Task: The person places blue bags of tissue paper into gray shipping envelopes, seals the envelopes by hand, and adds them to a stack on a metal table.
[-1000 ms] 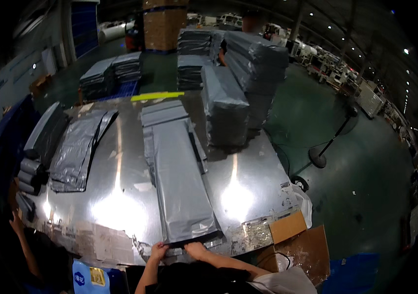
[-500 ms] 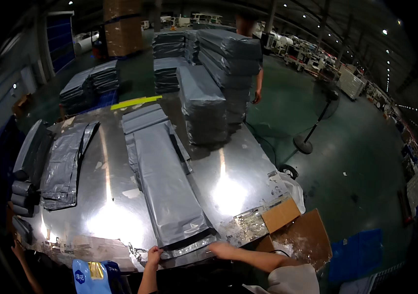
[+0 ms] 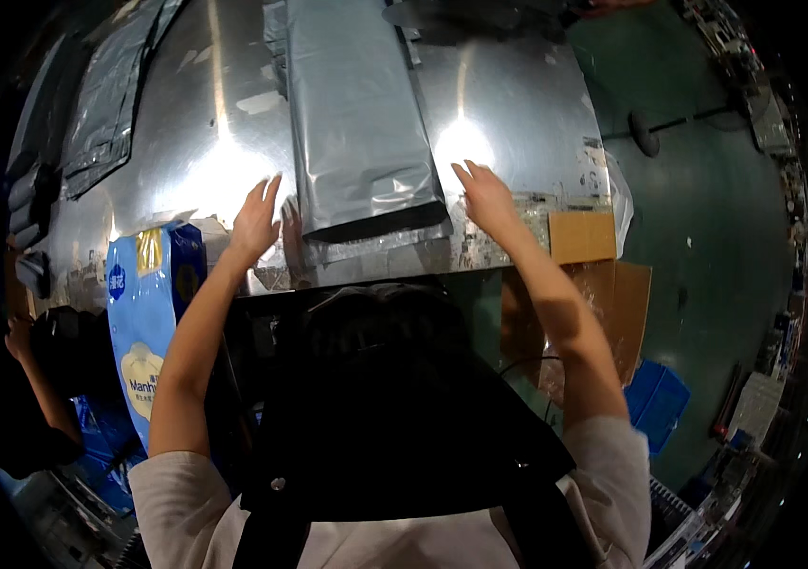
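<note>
A long grey plastic bag (image 3: pixel 352 123) lies flat on a shiny metal table (image 3: pixel 508 114), its dark open end facing me. My left hand (image 3: pixel 257 220) rests open on the table just left of the bag's near end, fingers spread. My right hand (image 3: pixel 484 194) is flat on the table just right of that end, fingers apart. Neither hand holds anything. A thin clear strip (image 3: pixel 375 248) lies under the bag's near edge.
More grey bags (image 3: pixel 110 104) lie at the table's left. A blue and white printed pack (image 3: pixel 148 322) stands at the left front corner. Brown cardboard (image 3: pixel 603 284) hangs off the right front. Another person's hand (image 3: pixel 17 337) shows at the far left. Green floor lies to the right.
The view has tilted down and closer to the table's near edge. Both hands have moved from the bag's near edge out to either side of it, fingers spread.
</note>
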The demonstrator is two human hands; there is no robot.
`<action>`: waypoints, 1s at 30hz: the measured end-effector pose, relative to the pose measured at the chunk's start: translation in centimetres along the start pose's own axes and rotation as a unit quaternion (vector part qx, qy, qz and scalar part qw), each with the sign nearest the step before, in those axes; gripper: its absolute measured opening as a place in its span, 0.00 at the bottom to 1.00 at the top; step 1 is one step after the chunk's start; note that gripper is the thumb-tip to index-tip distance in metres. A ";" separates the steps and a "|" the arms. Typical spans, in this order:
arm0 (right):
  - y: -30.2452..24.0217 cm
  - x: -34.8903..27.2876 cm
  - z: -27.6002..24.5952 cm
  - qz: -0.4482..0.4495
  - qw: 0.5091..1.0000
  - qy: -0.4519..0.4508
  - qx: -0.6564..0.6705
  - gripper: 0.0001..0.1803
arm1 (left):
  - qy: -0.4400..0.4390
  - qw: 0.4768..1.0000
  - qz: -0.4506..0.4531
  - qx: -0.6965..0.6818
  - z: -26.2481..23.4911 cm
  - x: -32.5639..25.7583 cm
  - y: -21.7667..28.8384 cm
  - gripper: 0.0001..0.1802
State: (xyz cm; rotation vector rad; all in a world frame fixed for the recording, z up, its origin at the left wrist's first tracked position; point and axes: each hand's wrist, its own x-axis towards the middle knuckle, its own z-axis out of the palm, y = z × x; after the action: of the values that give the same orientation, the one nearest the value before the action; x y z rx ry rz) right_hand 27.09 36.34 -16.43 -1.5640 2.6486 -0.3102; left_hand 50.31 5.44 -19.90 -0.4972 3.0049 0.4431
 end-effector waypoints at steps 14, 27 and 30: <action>4.6 2.3 3.1 -0.171 0.981 -0.095 -0.008 0.05 | -0.023 0.964 0.265 -0.006 1.2 0.5 -0.3 0.11; 5.3 17.1 10.8 0.226 0.918 -0.147 0.291 0.08 | -0.036 0.989 -0.094 -0.106 9.8 14.7 -7.4 0.13; 3.7 16.3 14.2 0.307 0.866 0.150 0.365 0.07 | 0.170 0.729 -0.317 -0.582 11.2 15.0 -3.2 0.18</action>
State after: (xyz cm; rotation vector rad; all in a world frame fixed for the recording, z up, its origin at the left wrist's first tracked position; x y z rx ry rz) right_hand 18.00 21.85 -30.08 -0.4443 2.5419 -1.3755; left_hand 37.29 1.19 -33.11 -1.6903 2.0912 2.2816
